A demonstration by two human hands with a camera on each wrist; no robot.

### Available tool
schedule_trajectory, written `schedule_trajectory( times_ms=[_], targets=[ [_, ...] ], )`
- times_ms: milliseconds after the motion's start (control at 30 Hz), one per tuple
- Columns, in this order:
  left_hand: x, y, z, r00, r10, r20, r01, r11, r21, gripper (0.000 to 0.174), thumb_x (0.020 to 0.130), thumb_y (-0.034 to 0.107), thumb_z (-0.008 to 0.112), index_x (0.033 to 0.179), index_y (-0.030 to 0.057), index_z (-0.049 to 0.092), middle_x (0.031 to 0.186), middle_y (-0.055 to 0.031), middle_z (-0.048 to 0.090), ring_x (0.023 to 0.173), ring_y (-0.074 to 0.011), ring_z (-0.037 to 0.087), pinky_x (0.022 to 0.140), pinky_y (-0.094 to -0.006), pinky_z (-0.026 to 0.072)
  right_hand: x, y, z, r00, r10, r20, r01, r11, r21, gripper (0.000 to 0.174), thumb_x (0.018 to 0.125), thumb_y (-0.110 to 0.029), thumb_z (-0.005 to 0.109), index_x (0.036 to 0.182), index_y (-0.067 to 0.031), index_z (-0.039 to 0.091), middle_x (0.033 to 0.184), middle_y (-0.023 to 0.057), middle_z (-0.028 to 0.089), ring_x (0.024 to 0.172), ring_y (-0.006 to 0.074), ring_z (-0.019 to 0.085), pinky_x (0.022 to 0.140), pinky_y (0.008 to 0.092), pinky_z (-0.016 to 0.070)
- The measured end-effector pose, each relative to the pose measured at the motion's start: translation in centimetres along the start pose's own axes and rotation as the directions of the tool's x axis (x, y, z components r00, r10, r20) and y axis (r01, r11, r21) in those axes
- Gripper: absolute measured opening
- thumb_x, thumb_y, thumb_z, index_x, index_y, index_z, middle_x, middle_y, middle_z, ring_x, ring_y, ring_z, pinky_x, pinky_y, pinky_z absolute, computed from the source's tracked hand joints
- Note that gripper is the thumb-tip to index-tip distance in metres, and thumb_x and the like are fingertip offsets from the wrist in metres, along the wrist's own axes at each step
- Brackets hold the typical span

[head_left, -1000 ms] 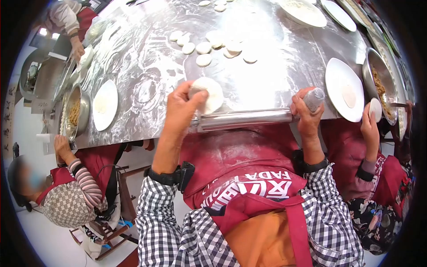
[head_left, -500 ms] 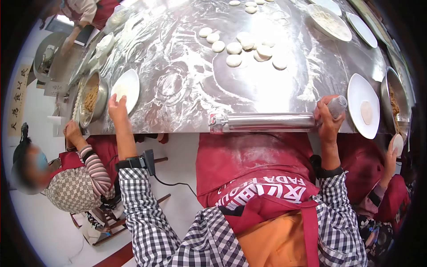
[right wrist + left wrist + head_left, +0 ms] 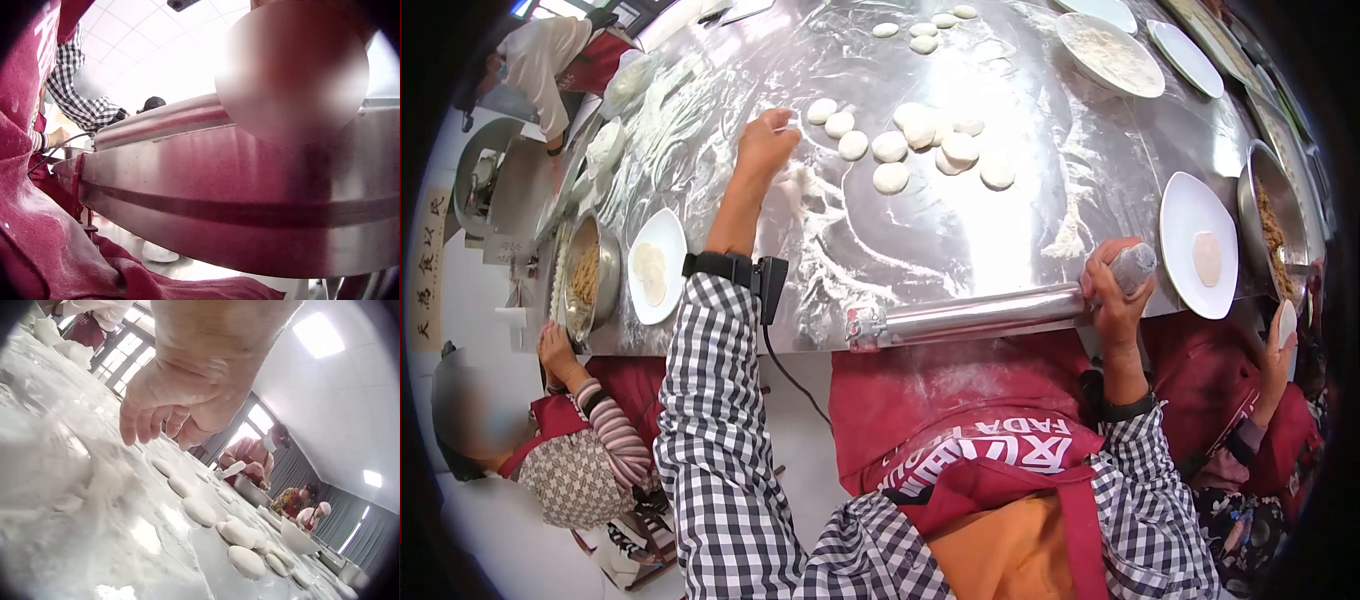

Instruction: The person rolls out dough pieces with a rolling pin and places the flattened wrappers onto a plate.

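Observation:
My left hand [image 3: 767, 145] reaches over the floured steel table, empty, its fingers hanging loosely beside the nearest flattened dough disc [image 3: 822, 111]. In the left wrist view several dough discs [image 3: 245, 562] lie just past those fingertips. At the table's front edge my right hand [image 3: 1115, 300] grips a thick, grey, flour-dusted rolling pin [image 3: 1135, 262]; its other end is hidden by the fingers. A shiny steel cylinder [image 3: 975, 316] lies along the edge, reaching to that hand. On the left plate [image 3: 662, 225] rests a thin round wrapper [image 3: 650, 276]. A blurred patch covers much of the right wrist view.
Bowls of filling [image 3: 605, 280] stand at both sides, the right bowl [image 3: 1260, 170] beside a white plate [image 3: 1185, 195] bearing one wrapper. A floury plate [image 3: 1072, 55] is at the back. People sit left and right. The steel table edge [image 3: 219, 181] runs before the apron.
My left hand, which held a wrapper, went left to the plate and has now moved forward and right, empty, to the dough discs. The right hand keeps its grip.

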State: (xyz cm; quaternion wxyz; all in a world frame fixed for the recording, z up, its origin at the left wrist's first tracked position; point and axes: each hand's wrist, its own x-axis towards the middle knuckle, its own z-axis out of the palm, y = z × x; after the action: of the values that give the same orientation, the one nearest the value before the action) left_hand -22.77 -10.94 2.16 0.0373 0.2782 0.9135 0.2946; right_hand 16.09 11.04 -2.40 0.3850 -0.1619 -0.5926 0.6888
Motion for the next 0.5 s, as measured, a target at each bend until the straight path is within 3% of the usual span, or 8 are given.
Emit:
schedule_trajectory(
  times_ms=[133, 267, 500],
  targets=[
    [3.5, 0.6, 2.3, 0.994, 0.111, 0.023, -0.113, 0.966, 0.234, 0.051, 0.078, 0.027, 0.057, 0.124, 0.0059, 0.051, 0.120, -0.0172, 0.056, 0.110, -0.0289, 0.055, 0.095, -0.0354, 0.0410, -0.2, 0.0, 0.2, 0.999, 0.024, -0.027, -0.024, 1.000, 0.003, 0.014, 0.077, 0.004, 0.060, 0.078, -0.0048, 0.049, 0.065, -0.0003, 0.050, 0.052, 0.0050, 0.046, 0.048, 0.0203, 0.0360],
    [1.8, 1.9, 4.0, 0.982, 0.163, 0.091, -0.186, 0.890, 0.415, 0.048, 0.080, 0.028, 0.055, 0.124, 0.0103, 0.052, 0.122, -0.0178, 0.054, 0.112, -0.0321, 0.052, 0.094, -0.0392, 0.0408, 0.0, -0.2, 0.1, 0.999, 0.039, -0.024, -0.039, 0.999, -0.009, 0.015, 0.076, 0.004, 0.061, 0.077, -0.0050, 0.050, 0.066, -0.0010, 0.052, 0.053, 0.0039, 0.047, 0.048, 0.0196, 0.0362],
    [-5.8, 6.9, 4.2, 0.955, 0.202, 0.216, -0.258, 0.927, 0.272, 0.044, 0.071, 0.023, 0.066, 0.112, 0.0089, 0.058, 0.106, -0.0161, 0.061, 0.096, -0.0322, 0.058, 0.084, -0.0388, 0.0451, 0.3, 0.3, -0.3, 0.993, 0.035, -0.111, -0.051, 0.988, -0.144, 0.017, 0.069, -0.002, 0.069, 0.075, -0.0047, 0.053, 0.064, -0.0013, 0.053, 0.057, 0.0066, 0.050, 0.054, 0.0231, 0.0419]
  ],
)
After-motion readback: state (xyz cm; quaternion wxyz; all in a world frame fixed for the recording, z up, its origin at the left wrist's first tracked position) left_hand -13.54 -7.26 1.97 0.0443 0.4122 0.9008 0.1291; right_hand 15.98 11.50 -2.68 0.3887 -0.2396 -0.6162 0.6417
